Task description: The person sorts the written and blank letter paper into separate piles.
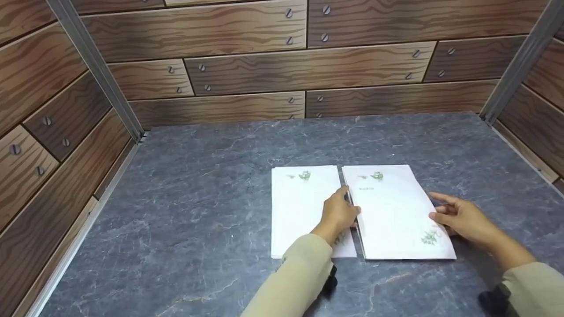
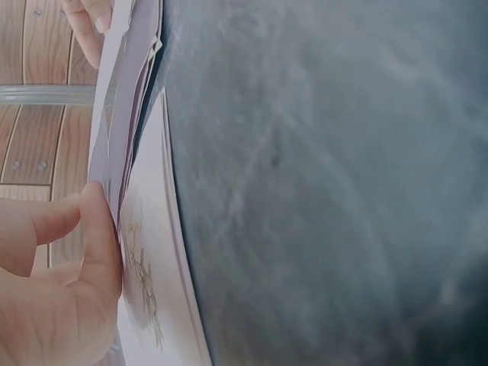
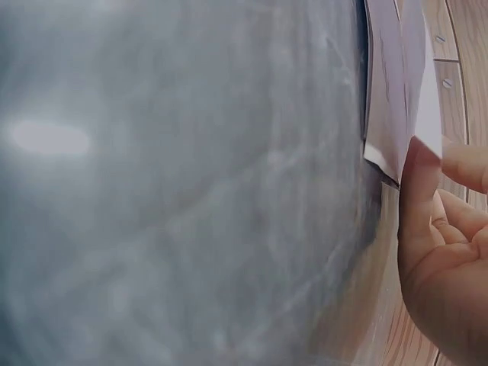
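Note:
Two stacks of white paper sheets with small green plant prints lie side by side in the head view, a narrow gap between them. My left hand [image 1: 338, 213] reaches over the left stack [image 1: 299, 207] and holds the left edge of the right stack [image 1: 392, 215], its thumb at the top sheet. At the opposite edge, my right hand [image 1: 465, 219] pinches the right stack between thumb and fingers. Up close in the left wrist view, the held sheets [image 2: 126, 99] are slightly fanned and stand above the lower stack. A lifted sheet edge [image 3: 428, 114] meets the right thumb.
Both stacks rest over a dark grey marbled tabletop [image 1: 198, 198]. Wood-patterned panels [image 1: 246, 75] wall the back and both sides, with grey metal posts [image 1: 99, 70] at the corners. Dark wrist straps [image 1: 330, 281] sit at the sleeves.

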Available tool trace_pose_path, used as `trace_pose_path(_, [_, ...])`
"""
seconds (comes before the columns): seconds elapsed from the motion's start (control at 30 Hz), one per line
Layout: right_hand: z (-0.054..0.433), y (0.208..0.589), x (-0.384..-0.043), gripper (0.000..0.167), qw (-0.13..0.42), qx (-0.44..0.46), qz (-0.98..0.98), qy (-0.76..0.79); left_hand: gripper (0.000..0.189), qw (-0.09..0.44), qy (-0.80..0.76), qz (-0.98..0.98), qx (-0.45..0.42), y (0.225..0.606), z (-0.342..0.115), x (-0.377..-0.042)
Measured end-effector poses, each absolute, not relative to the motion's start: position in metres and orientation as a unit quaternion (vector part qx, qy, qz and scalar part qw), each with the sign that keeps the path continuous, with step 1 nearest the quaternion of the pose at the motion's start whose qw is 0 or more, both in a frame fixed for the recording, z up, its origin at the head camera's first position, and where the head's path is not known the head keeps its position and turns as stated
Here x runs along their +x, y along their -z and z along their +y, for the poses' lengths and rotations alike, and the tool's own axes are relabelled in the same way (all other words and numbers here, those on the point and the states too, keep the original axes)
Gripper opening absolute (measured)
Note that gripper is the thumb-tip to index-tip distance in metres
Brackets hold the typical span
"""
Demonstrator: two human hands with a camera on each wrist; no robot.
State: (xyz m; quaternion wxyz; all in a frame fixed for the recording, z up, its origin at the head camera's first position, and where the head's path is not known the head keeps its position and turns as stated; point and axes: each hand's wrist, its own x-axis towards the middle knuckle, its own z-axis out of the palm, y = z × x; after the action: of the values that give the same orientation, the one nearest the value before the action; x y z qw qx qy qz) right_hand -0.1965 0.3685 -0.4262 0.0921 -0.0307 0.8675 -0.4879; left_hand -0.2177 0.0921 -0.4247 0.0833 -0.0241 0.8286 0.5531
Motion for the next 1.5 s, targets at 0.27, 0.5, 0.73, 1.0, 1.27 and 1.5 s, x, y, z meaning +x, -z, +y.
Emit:
trace_pose_path(0.27, [0.370,0.424,-0.195,0.071,0.078,-0.027,0.881,0.466,0.056,0.082,-0.554,0.828,-0.034,0.425,0.094,-0.218])
trace_pose_path(0.5, [0.373,0.424,-0.195,0.069,0.067,-0.023,0.894,0.442,0.057,0.087,-0.557,0.825,-0.033,0.424,0.092,-0.217])
trace_pose_path(0.73, [0.375,0.420,-0.196,0.068,0.063,-0.025,0.899,0.434,0.055,0.083,-0.553,0.829,-0.020,0.422,0.089,-0.216])
trace_pose_path(1.0, [0.374,0.411,-0.200,0.068,0.040,-0.034,0.895,0.443,0.056,0.081,-0.557,0.826,-0.005,0.415,0.084,-0.221])
trace_pose_path(1.27, [0.363,0.401,-0.209,0.075,0.031,-0.013,0.897,0.441,0.057,0.059,-0.526,0.848,0.034,0.406,0.068,-0.230])
trace_pose_path(1.5, [0.343,0.393,-0.214,0.084,0.035,0.013,0.889,0.457,0.064,0.042,-0.492,0.868,0.056,0.402,0.045,-0.234])
